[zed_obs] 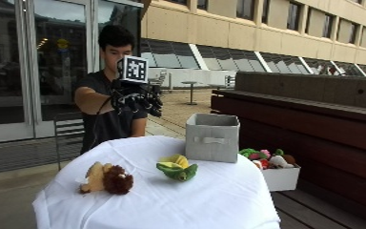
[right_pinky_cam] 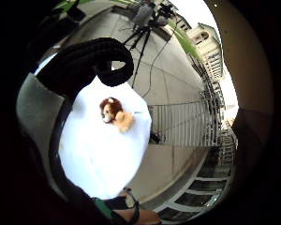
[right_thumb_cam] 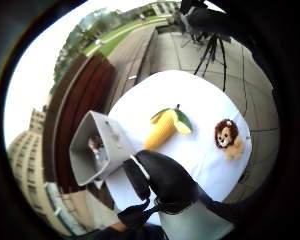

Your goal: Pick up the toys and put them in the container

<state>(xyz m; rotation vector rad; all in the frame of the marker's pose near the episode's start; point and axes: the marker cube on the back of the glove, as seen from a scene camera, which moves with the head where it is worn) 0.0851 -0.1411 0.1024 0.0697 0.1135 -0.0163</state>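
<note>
Toys wait on the white tablecloth [zed_obs: 189, 200]: a plush lion [zed_obs: 106, 179] near the front edge, a plush corn cob [zed_obs: 177, 168] just beside the grey fabric bin [zed_obs: 212, 137]. The gloved right hand [zed_obs: 135, 99] hovers high over the table's far side, fingers loosely curled, holding nothing. Best bet, I'd say: drop straight over the corn, spread wide, pinch its soft middle, then lift clear of the bin's rim.

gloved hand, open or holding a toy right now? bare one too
Gloved right hand: raised above the table, fingers loosely curled, holding nothing.
Bare hand: not visible, cannot be told.
</note>
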